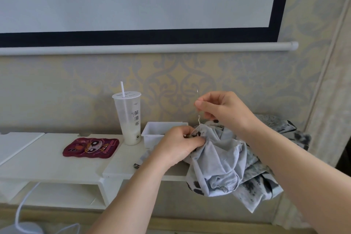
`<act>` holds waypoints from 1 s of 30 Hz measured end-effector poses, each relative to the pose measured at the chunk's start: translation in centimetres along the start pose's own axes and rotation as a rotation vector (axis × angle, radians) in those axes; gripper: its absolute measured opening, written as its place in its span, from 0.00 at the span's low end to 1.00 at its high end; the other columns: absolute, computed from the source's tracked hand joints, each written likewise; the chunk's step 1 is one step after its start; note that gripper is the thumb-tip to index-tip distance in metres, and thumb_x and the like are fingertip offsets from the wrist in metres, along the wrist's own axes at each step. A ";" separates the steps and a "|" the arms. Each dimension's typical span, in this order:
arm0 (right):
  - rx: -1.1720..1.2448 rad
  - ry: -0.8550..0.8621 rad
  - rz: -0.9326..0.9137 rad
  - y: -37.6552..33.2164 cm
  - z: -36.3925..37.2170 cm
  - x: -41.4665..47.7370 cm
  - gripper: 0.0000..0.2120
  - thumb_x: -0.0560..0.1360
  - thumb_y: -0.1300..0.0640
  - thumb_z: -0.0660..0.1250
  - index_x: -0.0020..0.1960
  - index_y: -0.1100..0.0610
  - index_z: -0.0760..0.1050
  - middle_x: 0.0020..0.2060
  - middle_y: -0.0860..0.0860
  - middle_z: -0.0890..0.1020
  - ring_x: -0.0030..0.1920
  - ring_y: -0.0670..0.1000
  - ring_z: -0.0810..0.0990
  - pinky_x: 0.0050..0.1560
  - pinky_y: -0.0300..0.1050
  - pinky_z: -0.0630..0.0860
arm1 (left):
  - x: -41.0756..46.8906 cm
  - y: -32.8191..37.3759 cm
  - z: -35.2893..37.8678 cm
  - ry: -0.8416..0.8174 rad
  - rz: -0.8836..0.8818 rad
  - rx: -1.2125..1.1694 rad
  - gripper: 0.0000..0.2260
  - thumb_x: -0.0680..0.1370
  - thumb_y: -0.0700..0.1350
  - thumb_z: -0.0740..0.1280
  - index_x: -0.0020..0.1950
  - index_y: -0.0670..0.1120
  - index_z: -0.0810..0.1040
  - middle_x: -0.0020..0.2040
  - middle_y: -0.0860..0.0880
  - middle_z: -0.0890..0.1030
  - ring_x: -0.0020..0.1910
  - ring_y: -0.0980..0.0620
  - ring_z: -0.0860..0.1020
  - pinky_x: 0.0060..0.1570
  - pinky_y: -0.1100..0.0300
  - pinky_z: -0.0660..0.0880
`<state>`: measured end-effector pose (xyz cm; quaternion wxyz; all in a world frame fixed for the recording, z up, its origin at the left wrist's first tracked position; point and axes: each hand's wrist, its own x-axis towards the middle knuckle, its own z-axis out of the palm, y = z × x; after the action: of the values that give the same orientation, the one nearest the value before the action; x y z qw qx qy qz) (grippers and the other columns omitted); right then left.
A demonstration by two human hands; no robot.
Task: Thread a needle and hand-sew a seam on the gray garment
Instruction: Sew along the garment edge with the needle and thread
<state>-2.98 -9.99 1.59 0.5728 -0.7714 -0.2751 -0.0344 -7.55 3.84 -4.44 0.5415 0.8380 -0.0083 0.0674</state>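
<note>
R hand (218, 109) pinches thin upright metal needle (197, 94) btwn thumb & fingers, pale thread (198, 123) running down to crumpled gray cloth garment (218, 159), gripped by curled fingers of L hand (180, 143).

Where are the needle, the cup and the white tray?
needle (197, 93), head view, upper shaft.
cup (127, 119), head view, side wall.
white tray (152, 139), head view, front wall.

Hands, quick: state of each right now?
Left hand: closed, gripping a bunched fold of the gray garment.
Right hand: closed, pinching the needle, with thread running down to the garment.
</note>
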 end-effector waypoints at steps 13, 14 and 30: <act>0.131 0.052 -0.017 -2.7 -0.8 1.3 0.06 0.82 0.56 0.57 0.47 0.57 0.68 0.39 0.53 0.82 0.34 0.54 0.84 0.32 0.41 0.75 | 0.3 0.2 1.1 0.005 0.118 -0.109 0.07 0.75 0.47 0.69 0.38 0.49 0.77 0.33 0.54 0.76 0.35 0.57 0.73 0.40 0.64 0.70; 0.144 0.060 -0.023 -2.9 -0.9 1.4 0.06 0.82 0.57 0.56 0.47 0.56 0.68 0.39 0.53 0.82 0.35 0.55 0.84 0.33 0.41 0.77 | 0.5 0.1 1.2 0.003 0.120 -0.103 0.07 0.75 0.46 0.69 0.37 0.49 0.77 0.32 0.55 0.76 0.35 0.57 0.74 0.40 0.62 0.70; 0.171 0.101 -0.175 -4.0 -0.9 1.5 0.07 0.82 0.60 0.55 0.45 0.57 0.66 0.34 0.53 0.81 0.40 0.57 0.84 0.46 0.52 0.81 | 0.6 -0.8 1.6 -0.084 0.016 0.068 0.03 0.75 0.49 0.68 0.46 0.52 0.80 0.42 0.55 0.81 0.41 0.59 0.77 0.39 0.67 0.71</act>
<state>-3.35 -9.50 5.86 0.6443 -0.6902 -0.3139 -0.0996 -6.72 2.75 -5.75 0.5115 0.8578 -0.0353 0.0368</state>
